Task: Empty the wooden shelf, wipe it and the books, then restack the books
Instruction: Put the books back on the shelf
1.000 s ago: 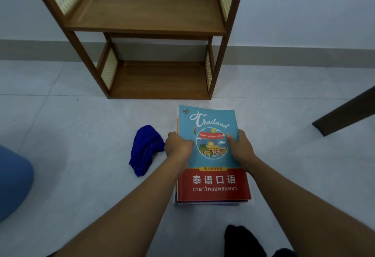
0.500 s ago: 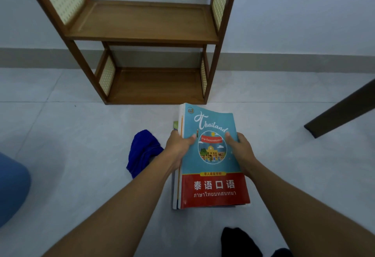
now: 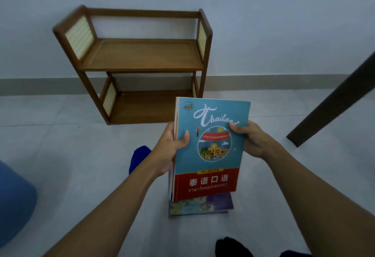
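Note:
A stack of books (image 3: 211, 151), topped by a blue and red "Thailand" book, is held up off the floor in front of me. My left hand (image 3: 170, 147) grips its left edge and my right hand (image 3: 249, 137) grips its right edge. One purple book (image 3: 203, 206) stays flat on the floor beneath. The wooden shelf (image 3: 140, 58) stands against the wall behind, both of its boards bare. A blue cloth (image 3: 138, 157) lies crumpled on the floor, partly hidden by my left forearm.
A dark wooden leg (image 3: 332, 102) slants in from the right. A blue rounded object (image 3: 14, 204) sits at the left edge. A black-socked foot (image 3: 233, 246) is at the bottom. The floor is pale tile.
Both hands have lifted most of the stack off the floor and tilted it up, leaving one purple book behind. The view has tilted upward, showing more of the shelf.

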Demonstrator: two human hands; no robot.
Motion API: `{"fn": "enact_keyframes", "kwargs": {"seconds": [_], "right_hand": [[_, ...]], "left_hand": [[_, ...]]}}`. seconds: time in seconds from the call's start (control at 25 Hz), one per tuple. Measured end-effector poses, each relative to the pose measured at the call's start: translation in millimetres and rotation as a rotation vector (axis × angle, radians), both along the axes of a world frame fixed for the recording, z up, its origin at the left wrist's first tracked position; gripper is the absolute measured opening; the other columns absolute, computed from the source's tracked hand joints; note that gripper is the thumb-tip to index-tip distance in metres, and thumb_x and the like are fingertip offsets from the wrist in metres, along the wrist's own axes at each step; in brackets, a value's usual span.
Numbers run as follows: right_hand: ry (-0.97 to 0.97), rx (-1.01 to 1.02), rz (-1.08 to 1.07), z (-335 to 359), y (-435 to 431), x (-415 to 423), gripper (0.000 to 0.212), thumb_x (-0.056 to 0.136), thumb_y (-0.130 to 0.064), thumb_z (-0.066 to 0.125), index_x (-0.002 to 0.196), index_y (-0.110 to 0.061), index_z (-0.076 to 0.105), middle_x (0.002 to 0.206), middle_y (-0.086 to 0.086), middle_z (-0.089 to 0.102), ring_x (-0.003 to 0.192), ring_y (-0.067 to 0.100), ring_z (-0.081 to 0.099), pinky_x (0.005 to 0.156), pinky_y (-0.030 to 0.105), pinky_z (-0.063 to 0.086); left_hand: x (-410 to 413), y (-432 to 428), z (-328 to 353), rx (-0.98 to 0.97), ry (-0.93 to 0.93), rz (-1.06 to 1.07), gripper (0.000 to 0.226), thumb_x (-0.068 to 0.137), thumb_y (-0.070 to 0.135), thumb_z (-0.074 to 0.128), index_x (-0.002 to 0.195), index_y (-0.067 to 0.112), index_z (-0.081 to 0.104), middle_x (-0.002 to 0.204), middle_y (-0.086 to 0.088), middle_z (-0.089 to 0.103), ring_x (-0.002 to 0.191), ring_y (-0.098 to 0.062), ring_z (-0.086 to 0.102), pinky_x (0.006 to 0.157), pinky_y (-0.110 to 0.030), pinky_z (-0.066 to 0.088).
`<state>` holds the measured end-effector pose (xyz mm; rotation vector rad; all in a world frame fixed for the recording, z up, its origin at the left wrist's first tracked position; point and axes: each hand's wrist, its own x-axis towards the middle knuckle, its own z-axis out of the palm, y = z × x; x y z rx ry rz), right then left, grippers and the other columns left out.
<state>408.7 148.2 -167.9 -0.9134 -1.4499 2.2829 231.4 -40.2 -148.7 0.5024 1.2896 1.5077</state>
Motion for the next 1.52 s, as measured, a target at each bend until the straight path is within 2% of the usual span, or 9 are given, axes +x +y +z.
{"fn": "enact_keyframes", "kwargs": {"seconds": [0.12, 0.24, 0.4, 0.56, 0.68, 0.84, 1.16, 1.36, 1.52], "right_hand": [[0.087, 0.101, 0.054, 35, -2, 0, 0.095, 0.05, -0.026, 0.093, 0.132, -0.003, 0.049, 0.126, 0.02, 0.06, 0.109, 0.036, 0.062, 0.091, 0.053, 0.051], [0.128, 0.161, 0.092, 48, -9, 1, 0.091, 0.054, -0.02, 0.091, 0.132, -0.003, 0.048, 0.127, 0.023, 0.058, 0.114, 0.039, 0.058, 0.093, 0.058, 0.048], [0.051, 0.18, 0.105, 34, -27, 6, 0.094, 0.047, -0.011, 0.091, 0.13, -0.002, 0.048, 0.125, 0.025, 0.058, 0.12, 0.042, 0.053, 0.096, 0.064, 0.043], [-0.012, 0.224, 0.115, 22, -43, 5, 0.08, 0.056, -0.001, 0.08, 0.129, -0.011, 0.048, 0.123, 0.016, 0.06, 0.12, 0.038, 0.052, 0.097, 0.057, 0.047], [0.001, 0.192, 0.134, 21, -41, 3, 0.074, 0.063, -0.001, 0.077, 0.13, -0.015, 0.05, 0.124, 0.015, 0.061, 0.12, 0.037, 0.053, 0.097, 0.058, 0.047], [-0.033, 0.249, 0.165, 14, -45, 5, 0.067, 0.066, -0.007, 0.078, 0.128, -0.014, 0.053, 0.122, 0.013, 0.063, 0.118, 0.034, 0.056, 0.096, 0.057, 0.048], [-0.073, 0.27, 0.171, 10, -49, 1, 0.064, 0.064, -0.004, 0.077, 0.123, -0.013, 0.055, 0.116, 0.011, 0.067, 0.112, 0.032, 0.061, 0.09, 0.055, 0.052], [-0.075, 0.312, 0.147, 8, -44, -2, 0.064, 0.066, -0.006, 0.079, 0.125, -0.014, 0.054, 0.116, 0.009, 0.066, 0.111, 0.03, 0.062, 0.087, 0.052, 0.054], [-0.139, 0.446, 0.103, 6, -42, -6, 0.051, 0.077, -0.005, 0.076, 0.122, -0.019, 0.055, 0.115, 0.004, 0.067, 0.107, 0.026, 0.064, 0.082, 0.05, 0.057]], "left_hand": [[-5, 0, 14, 0.06, 0.154, 0.035, 0.026, 0.092, 0.009, 0.055, 0.113, 0.021, 0.046, 0.11, -0.001, 0.067, 0.094, -0.018, 0.07, 0.071, -0.036, 0.059], [-7, 0, 24, 0.068, 0.3, 0.058, 0.028, 0.094, 0.006, 0.052, 0.11, 0.028, 0.045, 0.109, 0.005, 0.063, 0.094, -0.01, 0.068, 0.067, -0.026, 0.057], [-15, -12, 4, 0.003, 0.427, 0.006, 0.046, 0.095, 0.004, 0.05, 0.128, 0.033, 0.037, 0.125, 0.004, 0.055, 0.115, -0.013, 0.056, 0.084, -0.032, 0.053], [-13, -28, -20, -0.039, 0.394, -0.027, 0.052, 0.095, 0.001, 0.049, 0.134, 0.027, 0.026, 0.126, 0.006, 0.052, 0.118, -0.014, 0.053, 0.071, -0.018, 0.054], [-15, -26, -21, -0.073, 0.336, -0.036, 0.058, 0.092, 0.001, 0.055, 0.135, 0.026, 0.023, 0.128, 0.001, 0.051, 0.114, -0.013, 0.055, 0.07, -0.021, 0.055], [-19, -20, -21, -0.094, 0.262, -0.02, 0.065, 0.086, 0.004, 0.065, 0.133, 0.026, 0.027, 0.125, 0.0, 0.055, 0.113, -0.015, 0.055, 0.072, -0.023, 0.054], [-17, -15, -27, -0.139, 0.162, -0.032, 0.063, 0.083, 0.014, 0.07, 0.133, 0.025, 0.034, 0.125, 0.0, 0.057, 0.114, -0.016, 0.054, 0.076, -0.025, 0.049], [-18, -17, -32, -0.181, 0.238, -0.021, 0.056, 0.086, 0.009, 0.066, 0.13, 0.025, 0.037, 0.117, 0.009, 0.055, 0.102, -0.007, 0.054, 0.069, -0.02, 0.051], [-19, -14, -42, -0.233, 0.453, -0.021, 0.05, 0.093, 0.01, 0.057, 0.134, 0.023, 0.031, 0.124, 0.007, 0.052, 0.117, -0.016, 0.052, 0.084, -0.034, 0.054]]}}
